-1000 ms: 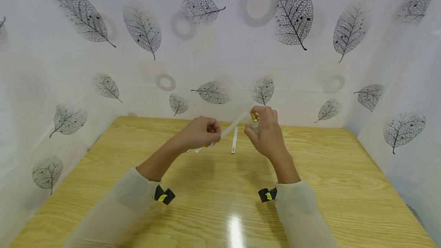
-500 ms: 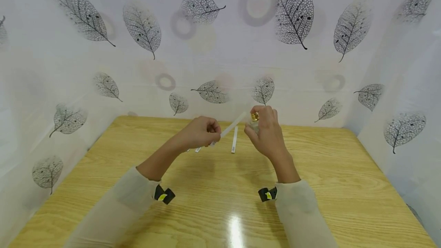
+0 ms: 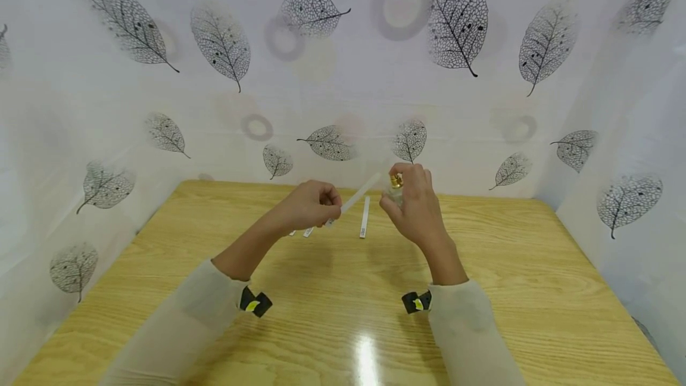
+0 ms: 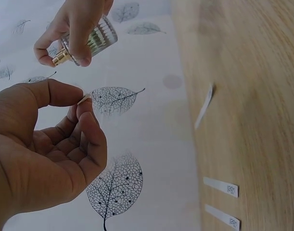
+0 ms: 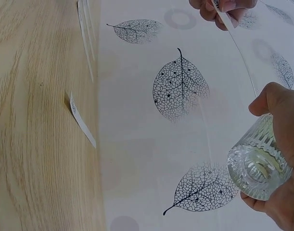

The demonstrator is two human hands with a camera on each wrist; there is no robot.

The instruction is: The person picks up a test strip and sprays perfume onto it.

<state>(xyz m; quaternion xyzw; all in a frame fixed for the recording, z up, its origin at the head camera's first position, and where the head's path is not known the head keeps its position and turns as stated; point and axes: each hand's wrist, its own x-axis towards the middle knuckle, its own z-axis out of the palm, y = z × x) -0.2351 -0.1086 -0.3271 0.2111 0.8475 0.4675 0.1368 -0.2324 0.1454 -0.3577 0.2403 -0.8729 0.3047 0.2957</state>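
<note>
My left hand pinches one end of a white perfume test strip between thumb and finger, raised above the table. The strip slants up to the right, its far end near the gold spray head of a clear glass perfume bottle. My right hand grips that bottle, with a finger on top of the spray head. Ribbed glass and a pale greenish liquid show in the right wrist view. From the left wrist, the pinched strip appears nearly edge-on.
One loose test strip lies on the wooden table between the hands. Two more, a strip and another strip, lie partly behind my left hand in the head view. A leaf-patterned curtain borders the table.
My left hand has shifted very slightly left with the test strip, so its tip stands a little farther from the spray head. The right hand keeps its grip, almost still.
</note>
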